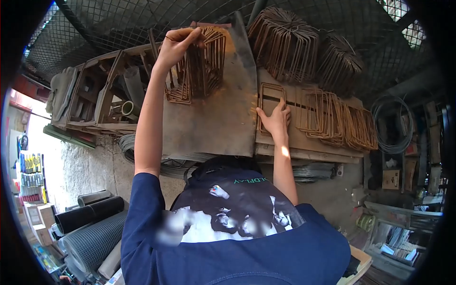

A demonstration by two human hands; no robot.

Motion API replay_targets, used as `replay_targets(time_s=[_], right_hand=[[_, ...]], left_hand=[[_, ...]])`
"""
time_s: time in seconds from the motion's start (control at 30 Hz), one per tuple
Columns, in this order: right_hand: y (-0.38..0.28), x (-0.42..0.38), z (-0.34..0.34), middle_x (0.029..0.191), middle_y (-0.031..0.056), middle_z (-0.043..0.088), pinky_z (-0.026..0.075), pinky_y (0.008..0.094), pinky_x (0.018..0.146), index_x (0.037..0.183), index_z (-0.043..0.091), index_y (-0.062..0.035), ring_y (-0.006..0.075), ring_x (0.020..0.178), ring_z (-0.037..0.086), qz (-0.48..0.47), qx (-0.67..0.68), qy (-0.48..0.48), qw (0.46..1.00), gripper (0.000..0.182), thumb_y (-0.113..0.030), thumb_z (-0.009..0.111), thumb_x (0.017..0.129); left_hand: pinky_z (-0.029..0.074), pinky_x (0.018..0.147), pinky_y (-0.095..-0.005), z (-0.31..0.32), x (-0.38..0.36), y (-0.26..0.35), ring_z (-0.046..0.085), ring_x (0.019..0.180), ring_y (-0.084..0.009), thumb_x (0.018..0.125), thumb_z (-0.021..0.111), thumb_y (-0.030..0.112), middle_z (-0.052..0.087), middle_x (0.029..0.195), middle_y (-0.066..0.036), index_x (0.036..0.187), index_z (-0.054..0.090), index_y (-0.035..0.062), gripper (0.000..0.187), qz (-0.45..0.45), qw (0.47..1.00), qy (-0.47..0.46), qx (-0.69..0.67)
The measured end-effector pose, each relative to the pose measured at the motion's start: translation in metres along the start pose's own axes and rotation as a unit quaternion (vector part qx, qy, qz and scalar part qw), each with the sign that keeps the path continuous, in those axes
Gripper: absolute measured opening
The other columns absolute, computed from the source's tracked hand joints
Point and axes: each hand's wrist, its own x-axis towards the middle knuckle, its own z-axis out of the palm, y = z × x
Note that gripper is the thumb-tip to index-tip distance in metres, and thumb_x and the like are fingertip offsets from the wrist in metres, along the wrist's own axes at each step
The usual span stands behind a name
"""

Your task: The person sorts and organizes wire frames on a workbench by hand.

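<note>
My left hand (178, 45) is raised at the top of a stack of rusty rectangular wire frames (214, 52), its thumb and fingers pinched together. What lies between those fingertips is too small to make out. My right hand (277, 121) spans a single rusty wire frame (271, 87) that lies flat on the wooden board, with the thumb at its left side and the fingers at its right. A grey metal sheet (209, 128) lies under the stack, between my two hands.
More rusty frames (339, 116) lie in a row on the board at right. Two bundles (285, 40) (339, 59) stand behind. Wooden shelving (97, 92) is at left, coiled wire (392, 124) at far right, and mesh rolls (95, 237) at lower left.
</note>
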Motion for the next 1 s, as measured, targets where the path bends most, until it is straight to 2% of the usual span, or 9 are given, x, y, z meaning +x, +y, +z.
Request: replay_targets(time_s=[0.27, 0.43, 0.5, 0.6, 0.67, 0.73, 0.8, 0.87, 1.0], right_hand=[[0.002, -0.004, -0.001, 0.128, 0.0360, 0.034, 0.029, 0.0565, 0.099, 0.141, 0.017, -0.0013, 0.0482, 0.121, 0.036, 0.005, 0.060, 0.027, 0.998, 0.098, -0.035, 0.076, 0.071], [-0.019, -0.012, 0.003, 0.127, 0.0340, 0.038, 0.030, 0.0564, 0.099, 0.141, 0.017, -0.0023, 0.0458, 0.118, 0.040, -0.016, -0.008, 0.122, 0.992, 0.103, -0.028, 0.081, 0.065], [-0.015, -0.011, -0.002, 0.119, 0.0306, 0.048, 0.038, 0.0506, 0.094, 0.139, 0.021, -0.0037, 0.0422, 0.111, 0.048, -0.021, 0.060, 0.140, 0.988, 0.101, -0.028, 0.082, 0.062], [-0.001, -0.010, -0.011, 0.119, 0.0314, 0.047, 0.039, 0.0507, 0.095, 0.139, 0.020, -0.0039, 0.0414, 0.112, 0.048, -0.037, 0.106, 0.190, 0.975, 0.105, -0.026, 0.084, 0.059], [0.005, -0.008, -0.030, 0.124, 0.0315, 0.044, 0.039, 0.0520, 0.096, 0.139, 0.021, -0.0035, 0.0407, 0.116, 0.047, -0.089, 0.143, 0.224, 0.960, 0.104, -0.024, 0.084, 0.059], [0.001, -0.006, -0.057, 0.129, 0.0303, 0.041, 0.041, 0.0491, 0.096, 0.139, 0.021, -0.0039, 0.0376, 0.119, 0.046, -0.007, 0.307, 0.160, 0.938, 0.101, -0.025, 0.084, 0.062], [0.008, 0.010, -0.073, 0.129, 0.0279, 0.041, 0.042, 0.0433, 0.093, 0.139, 0.022, -0.0079, 0.0337, 0.121, 0.043, -0.123, 0.447, 0.149, 0.873, 0.096, -0.026, 0.082, 0.066], [-0.011, 0.020, -0.106, 0.130, 0.0265, 0.041, 0.043, 0.0377, 0.092, 0.139, 0.023, -0.0085, 0.0308, 0.120, 0.045, -0.194, 0.501, 0.122, 0.834, 0.091, -0.024, 0.079, 0.069], [-0.063, 0.035, -0.168, 0.130, 0.0236, 0.044, 0.041, 0.0349, 0.094, 0.138, 0.023, -0.0058, 0.0276, 0.118, 0.047, -0.334, 0.511, 0.112, 0.784, 0.082, -0.014, 0.071, 0.072]], left_hand=[[0.050, 0.068, -0.0247, 0.001, 0.000, -0.006, 0.064, 0.071, -0.0118, 0.094, 0.056, 0.019, 0.066, 0.073, -0.005, 0.093, 0.068, -0.0028, 0.025, 0.010, 1.000, 0.024, -0.012], [0.050, 0.066, -0.0244, 0.005, -0.001, 0.000, 0.063, 0.070, -0.0103, 0.093, 0.058, 0.019, 0.067, 0.074, -0.005, 0.094, 0.068, -0.0025, 0.024, 0.000, 0.999, 0.029, -0.026], [0.049, 0.066, -0.0240, 0.004, 0.000, -0.004, 0.061, 0.070, -0.0093, 0.094, 0.057, 0.020, 0.065, 0.073, -0.004, 0.093, 0.068, -0.0027, 0.025, 0.002, 0.999, 0.026, -0.030], [0.049, 0.067, -0.0240, 0.003, 0.000, -0.005, 0.061, 0.070, -0.0095, 0.094, 0.056, 0.020, 0.064, 0.073, -0.003, 0.093, 0.068, -0.0026, 0.025, -0.018, 0.999, 0.024, -0.030], [0.049, 0.066, -0.0240, 0.004, 0.000, -0.003, 0.060, 0.069, -0.0090, 0.094, 0.056, 0.020, 0.064, 0.072, -0.003, 0.093, 0.068, -0.0028, 0.025, -0.008, 0.999, 0.021, -0.030], [0.048, 0.067, -0.0238, 0.004, 0.001, -0.001, 0.060, 0.069, -0.0084, 0.094, 0.057, 0.020, 0.065, 0.072, -0.003, 0.092, 0.067, -0.0040, 0.026, -0.037, 0.999, 0.032, 0.007], [0.047, 0.068, -0.0223, 0.006, 0.001, 0.002, 0.059, 0.071, -0.0067, 0.092, 0.059, 0.017, 0.067, 0.075, -0.003, 0.092, 0.067, -0.0045, 0.023, -0.038, 0.997, 0.047, 0.051], [0.050, 0.066, -0.0229, 0.007, 0.001, 0.010, 0.062, 0.072, -0.0075, 0.088, 0.065, 0.015, 0.068, 0.076, -0.003, 0.092, 0.069, -0.0030, 0.019, -0.043, 0.997, 0.041, 0.054], [0.050, 0.065, -0.0231, 0.008, 0.000, 0.007, 0.064, 0.070, -0.0088, 0.087, 0.066, 0.015, 0.068, 0.075, -0.004, 0.088, 0.068, -0.0031, 0.018, -0.057, 0.998, 0.026, -0.016]])
